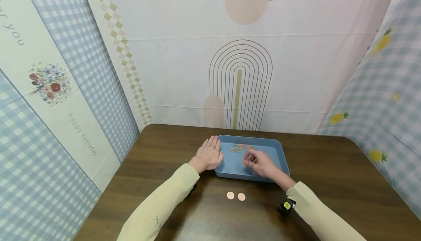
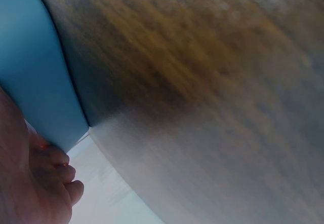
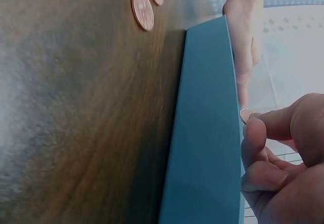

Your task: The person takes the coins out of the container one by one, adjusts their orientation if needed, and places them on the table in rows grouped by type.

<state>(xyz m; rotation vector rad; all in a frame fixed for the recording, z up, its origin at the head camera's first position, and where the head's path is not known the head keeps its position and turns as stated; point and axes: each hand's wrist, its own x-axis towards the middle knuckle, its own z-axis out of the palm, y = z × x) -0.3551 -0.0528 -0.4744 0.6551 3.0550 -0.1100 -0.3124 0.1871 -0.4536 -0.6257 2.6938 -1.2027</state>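
Observation:
A shallow blue tray [image 1: 228,166] lies on the table with several coins [image 1: 239,150], silvery and copper, grouped toward its back. My right hand [image 1: 260,163] is over the tray and pinches a copper coin [image 3: 246,115] between thumb and index finger. At the tray's left side, my left hand [image 1: 208,156] rests against the rim with its fingers stretched forward. Two copper coins, a left one [image 1: 230,195] and a right one [image 1: 241,197], lie flat on the wood in front of the tray. The left palm's contact with the rim is partly hidden.
The dark wooden table [image 1: 329,182] reaches back to a printed cloth [image 1: 177,72]. Checked cloths hang at both sides. A black wrist device [image 1: 284,208] sits on the right wrist by the sleeve.

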